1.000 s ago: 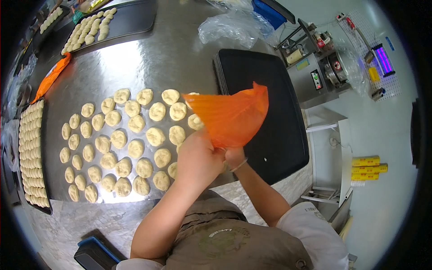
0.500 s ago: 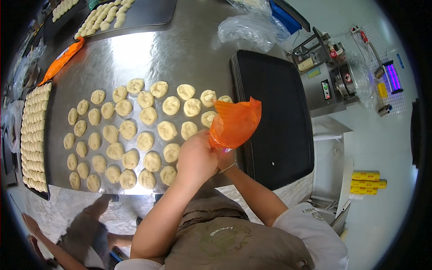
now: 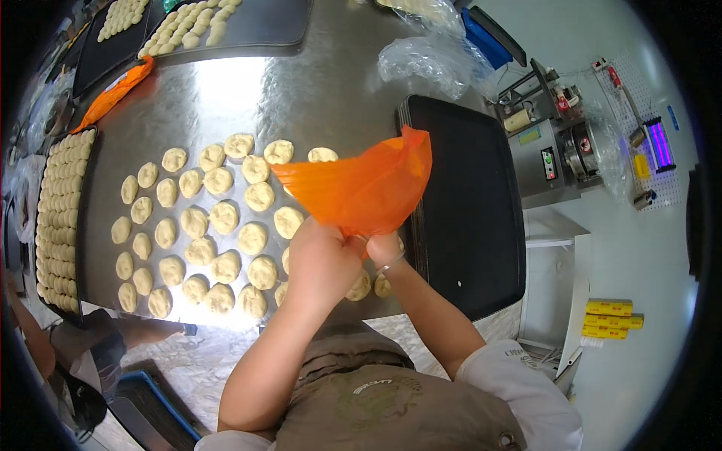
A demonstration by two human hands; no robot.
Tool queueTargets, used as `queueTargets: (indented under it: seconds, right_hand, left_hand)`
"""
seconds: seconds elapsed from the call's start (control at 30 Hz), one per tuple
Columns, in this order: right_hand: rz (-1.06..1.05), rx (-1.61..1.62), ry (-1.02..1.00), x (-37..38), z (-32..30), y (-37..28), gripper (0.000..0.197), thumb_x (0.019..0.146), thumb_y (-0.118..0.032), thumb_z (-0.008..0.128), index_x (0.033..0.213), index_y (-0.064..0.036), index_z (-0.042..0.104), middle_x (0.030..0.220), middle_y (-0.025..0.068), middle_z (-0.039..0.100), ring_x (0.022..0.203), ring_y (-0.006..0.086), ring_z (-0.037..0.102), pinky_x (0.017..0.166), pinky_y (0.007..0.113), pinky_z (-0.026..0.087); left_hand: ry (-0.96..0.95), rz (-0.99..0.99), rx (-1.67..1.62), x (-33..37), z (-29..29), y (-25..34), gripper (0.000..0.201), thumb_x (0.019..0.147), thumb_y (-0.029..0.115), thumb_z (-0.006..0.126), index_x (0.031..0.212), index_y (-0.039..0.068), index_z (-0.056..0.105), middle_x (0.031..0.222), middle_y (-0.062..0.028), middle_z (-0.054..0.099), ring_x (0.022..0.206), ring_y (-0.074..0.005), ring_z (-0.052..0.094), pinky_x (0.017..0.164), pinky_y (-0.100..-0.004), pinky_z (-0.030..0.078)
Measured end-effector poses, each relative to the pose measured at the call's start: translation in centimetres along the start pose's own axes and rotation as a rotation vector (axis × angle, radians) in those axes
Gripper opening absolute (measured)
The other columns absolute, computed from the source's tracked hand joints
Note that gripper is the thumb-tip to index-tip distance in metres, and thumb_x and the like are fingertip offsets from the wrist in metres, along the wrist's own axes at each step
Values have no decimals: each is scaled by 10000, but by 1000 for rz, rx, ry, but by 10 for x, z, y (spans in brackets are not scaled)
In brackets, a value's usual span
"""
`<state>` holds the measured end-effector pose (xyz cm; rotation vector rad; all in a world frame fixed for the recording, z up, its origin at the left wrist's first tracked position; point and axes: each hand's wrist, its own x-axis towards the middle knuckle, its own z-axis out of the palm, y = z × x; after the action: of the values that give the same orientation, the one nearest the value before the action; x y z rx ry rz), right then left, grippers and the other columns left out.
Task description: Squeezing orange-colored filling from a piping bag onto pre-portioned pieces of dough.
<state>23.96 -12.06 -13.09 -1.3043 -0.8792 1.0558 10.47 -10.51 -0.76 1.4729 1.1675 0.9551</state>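
Head view: where is the orange plastic bag (image 3: 368, 184), and what has hold of it?

It's up in front of the person, above the near part of the steel table (image 3: 331, 98). Its narrow, gathered lower end sits at the two hands, and the wide part flares away above them, one point reaching left over the dough.

How are the fingers?

Those of the left hand (image 3: 325, 259) look curled and clamped on the bag's gathered end. The right hand (image 3: 383, 248) meets the bag just beside it, but its fingertips are hidden, so I can't tell whether they are together or apart.

Why grip it so low?

My guess is that bunching the thin plastic there gives a firm hold and lets the loose part stand clear.

And the dough rounds (image 3: 251, 237)?

They lie on the bare steel, flattened and dimpled, mostly with gaps between them, perhaps so that they don't stick together. The bag and the hands cover some. At the left, rows of small dough pieces (image 3: 62, 218) sit packed far tighter on a tray (image 3: 76, 316).

What's on the right?

A stack of black trays (image 3: 470, 210), nested rim over rim, probably to save table space and stay within easy reach.
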Motion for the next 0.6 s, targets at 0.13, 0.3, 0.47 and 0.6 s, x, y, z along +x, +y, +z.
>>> queueTargets:
  seconds: [0.13,0.3,0.47,0.6]
  right_hand:
    - [-76,-106,14,2,9,24,312,719,-5,560,1011,-19,452,840,77,559,697,160,570,578,262,453]
    - [141,135,29,11,1,61,287,743,-23,537,1016,-21,450,848,94,552,684,177,564,584,271,456]
    - [34,248,82,16,2,77,322,750,-27,537,1056,-17,440,963,92,538,889,203,519,746,285,422]
    - [78,300,18,20,4,72,351,735,-20,557,1064,-9,436,1072,91,499,989,183,478,792,283,401]
  left_hand:
    - [18,-7,-11,6,3,-15,137,666,50,542,801,33,559,723,-164,554,698,-326,535,583,-377,420]
    - [71,28,53,5,0,-13,117,658,61,559,769,24,561,743,-155,549,700,-326,529,586,-377,421]
    - [53,39,83,6,-2,-17,108,653,65,565,753,23,563,763,-144,548,702,-323,526,589,-376,422]
    - [64,35,54,6,-5,-17,109,655,70,567,756,28,565,759,-143,549,707,-320,527,590,-378,420]
